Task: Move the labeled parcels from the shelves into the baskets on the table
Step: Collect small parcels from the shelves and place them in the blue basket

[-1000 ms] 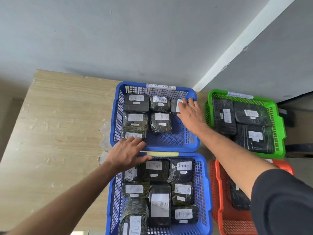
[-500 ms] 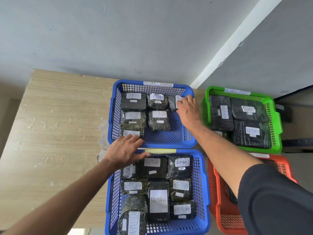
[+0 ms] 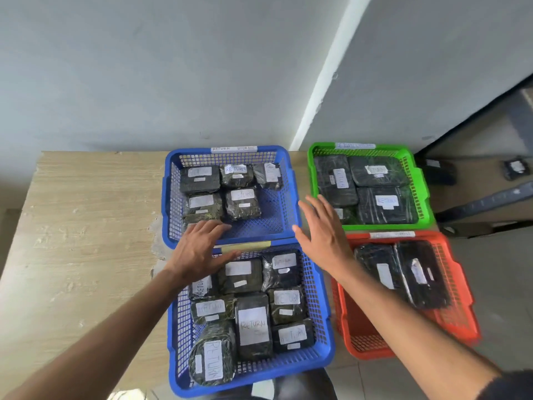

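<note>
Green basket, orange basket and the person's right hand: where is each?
green basket point(image 3: 419, 180): head view, right rim.
orange basket point(image 3: 464, 307): head view, right wall.
right hand point(image 3: 324, 235): head view, back of the hand.

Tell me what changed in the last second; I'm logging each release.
The right hand let go of the parcel in the far blue basket and drew back, open. The left hand kept resting at that basket's near rim. Parcels and baskets stayed put.

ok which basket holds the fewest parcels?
The red basket, front right: only two parcels show in it. The green basket shows at least three, and both blue ones hold more.
</note>
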`<state>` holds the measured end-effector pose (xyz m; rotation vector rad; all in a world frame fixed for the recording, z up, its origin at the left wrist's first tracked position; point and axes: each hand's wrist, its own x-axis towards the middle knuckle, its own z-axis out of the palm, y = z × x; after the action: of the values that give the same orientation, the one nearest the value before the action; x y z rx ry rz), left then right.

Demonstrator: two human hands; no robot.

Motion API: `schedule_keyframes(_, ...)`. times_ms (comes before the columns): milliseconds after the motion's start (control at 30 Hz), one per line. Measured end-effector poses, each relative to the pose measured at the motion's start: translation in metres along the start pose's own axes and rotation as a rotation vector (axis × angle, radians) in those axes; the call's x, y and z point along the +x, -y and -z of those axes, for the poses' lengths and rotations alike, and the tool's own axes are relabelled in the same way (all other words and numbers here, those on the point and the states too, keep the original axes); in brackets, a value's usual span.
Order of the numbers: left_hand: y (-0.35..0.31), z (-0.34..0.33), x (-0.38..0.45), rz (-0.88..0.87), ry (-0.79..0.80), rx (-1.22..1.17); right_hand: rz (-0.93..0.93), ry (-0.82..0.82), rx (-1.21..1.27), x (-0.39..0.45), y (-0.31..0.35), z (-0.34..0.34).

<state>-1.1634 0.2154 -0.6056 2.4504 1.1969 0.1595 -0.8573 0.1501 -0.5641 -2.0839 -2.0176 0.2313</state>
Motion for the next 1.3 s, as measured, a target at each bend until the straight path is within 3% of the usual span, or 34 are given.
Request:
schedule_keyframes(167, -0.095, 0.008, 0.027, -0.162, -0.098, -0.110, -0.139, -0.154, 0.105, -0.068, -0.040, 0.042)
schedule_keyframes(467, -0.311, -0.032, 0.079, -0.420, -0.017, -0.180, -0.259, -0.424, 0.080, -0.204, -0.182, 0.120)
schedule_keyframes(767, -0.526, -0.092, 0.109, -0.518, -0.002, -0.214, -0.397, -0.459, 0.050, -0.329, -0.351, 0.196)
schedule_keyframes(1033, -0.647, -0.139, 0.180, -0.512, -0.017, -0.226, -0.465, -0.476, 0.044, -0.364, -0.483, 0.237)
schedule_keyframes(1300, -0.739, -0.193, 0.305, -0.470, -0.047, -0.117, -0.522, -0.503, 0.117, -0.331, -0.639, 0.257)
